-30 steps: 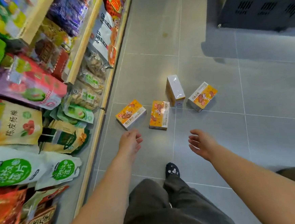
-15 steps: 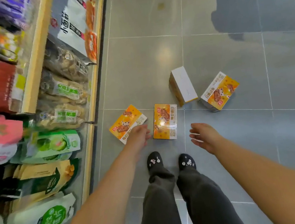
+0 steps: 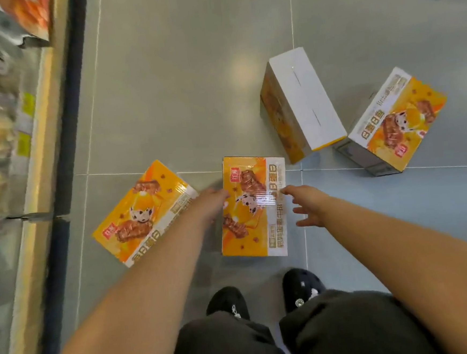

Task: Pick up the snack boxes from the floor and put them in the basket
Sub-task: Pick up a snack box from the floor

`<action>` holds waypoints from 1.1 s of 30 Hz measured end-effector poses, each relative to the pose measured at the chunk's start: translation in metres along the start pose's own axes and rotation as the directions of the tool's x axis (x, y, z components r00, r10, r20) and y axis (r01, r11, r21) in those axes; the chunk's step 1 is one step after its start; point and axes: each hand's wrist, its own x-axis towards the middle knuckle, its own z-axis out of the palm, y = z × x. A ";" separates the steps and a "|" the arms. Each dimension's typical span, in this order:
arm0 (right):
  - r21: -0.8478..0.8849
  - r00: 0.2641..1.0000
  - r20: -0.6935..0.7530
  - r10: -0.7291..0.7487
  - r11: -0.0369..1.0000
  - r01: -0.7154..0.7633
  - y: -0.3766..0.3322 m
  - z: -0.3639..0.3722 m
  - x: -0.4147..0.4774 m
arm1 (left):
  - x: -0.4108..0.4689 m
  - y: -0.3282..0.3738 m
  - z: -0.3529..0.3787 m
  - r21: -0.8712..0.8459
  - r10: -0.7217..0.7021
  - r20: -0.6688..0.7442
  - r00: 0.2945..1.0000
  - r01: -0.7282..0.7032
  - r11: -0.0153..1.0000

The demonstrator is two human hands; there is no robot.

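1. On the grey tile floor (image 3: 191, 82) lie four orange snack boxes.
2. Lying flat in the middle is the middle box (image 3: 252, 206), with its picture side up.
3. One hand is at each side of that box.
4. At its left edge is the left hand (image 3: 210, 203). I cannot tell if its fingers are bent or gripping.
5. At its right edge is the right hand (image 3: 305, 203). Its fingers are spread open and hold nothing, and one fingertip is at the box edge.
6. Just left of the left arm lies the left box (image 3: 143, 212), flat and turned a bit.
7. Farther back stands the white-topped box (image 3: 301, 98), up on its side.
8. Very near it, on the right, is the far right box (image 3: 395, 119), tilted.
9. Two black shoes (image 3: 302, 286) stand close to the middle box.
10. Along the left side runs a shelf (image 3: 37, 153) with blurry bags.
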 end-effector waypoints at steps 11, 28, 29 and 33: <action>-0.005 0.994 0.108 0.011 1.000 -0.011 -0.026 0.013 -0.014 | -0.013 0.009 -0.001 -0.113 0.022 0.063 0.998 -0.014 0.993; 0.051 0.919 0.392 0.030 0.997 -0.055 -0.051 0.015 -0.468 | -0.521 0.068 -0.125 0.011 0.316 -0.405 0.858 -0.341 0.940; 0.039 0.905 0.426 0.018 0.999 -0.038 -0.049 0.017 -0.484 | -0.541 0.066 -0.126 0.027 0.328 -0.453 0.829 -0.355 0.935; -0.090 0.863 0.502 -0.048 0.990 0.108 -0.045 0.019 -0.525 | -0.611 0.036 -0.114 -0.103 0.232 -0.651 0.723 -0.387 0.916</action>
